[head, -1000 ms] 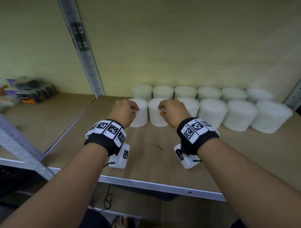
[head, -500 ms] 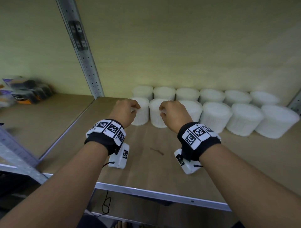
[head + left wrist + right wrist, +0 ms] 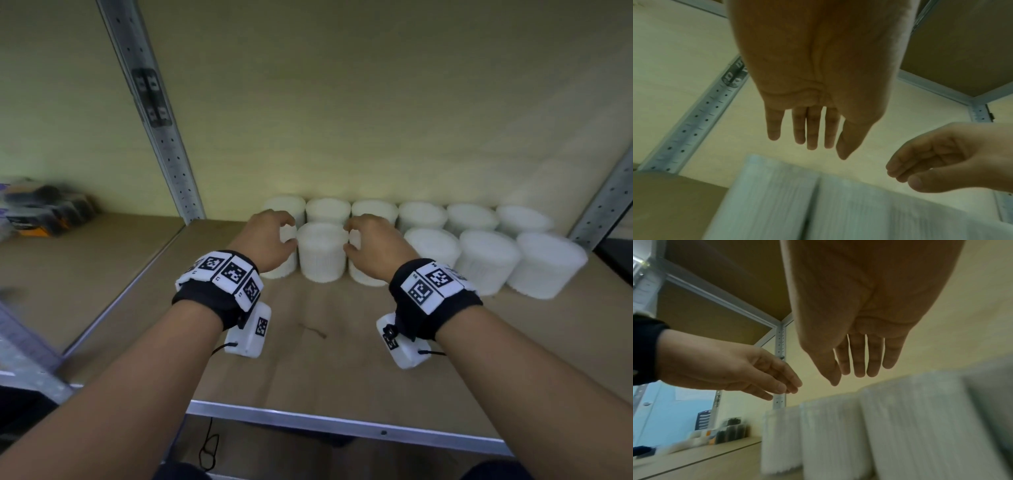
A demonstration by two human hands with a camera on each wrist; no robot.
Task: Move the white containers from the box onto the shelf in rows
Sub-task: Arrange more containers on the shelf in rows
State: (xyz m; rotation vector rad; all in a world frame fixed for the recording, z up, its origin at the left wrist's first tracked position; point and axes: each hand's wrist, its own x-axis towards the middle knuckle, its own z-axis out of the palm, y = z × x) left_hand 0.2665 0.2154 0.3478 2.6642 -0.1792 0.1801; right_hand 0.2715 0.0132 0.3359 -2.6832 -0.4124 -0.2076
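Both hands are out over the shelf with nothing in them. Left hand (image 3: 265,241) has its fingers (image 3: 812,129) hanging loose and nearly straight in its own wrist view, relaxed, not wrapped around anything. Right hand (image 3: 375,246) is the same deal, fingers (image 3: 859,356) slack and pointing down at the tubs, just a light curl. From the head view they sit on either side of the second container (image 3: 321,251) in the near row, right up against it, but I honestly can't tell if the fingertips actually touch it.

Nearest thing is the metal front rail (image 3: 342,423), then the bare wooden shelf (image 3: 325,359) board with a small dark mark on it.

Past the hands are the white containers: a near row (image 3: 486,262) of six, packed side by side and running off to the right, with the leftmost one and the third one partly hidden behind the hands. Right behind that, a far row (image 3: 421,216) of six more sits against the back wall.

Far left there's a perforated metal upright (image 3: 164,144), and beyond it, on the next shelf bay, some blurry dark packages (image 3: 44,210).
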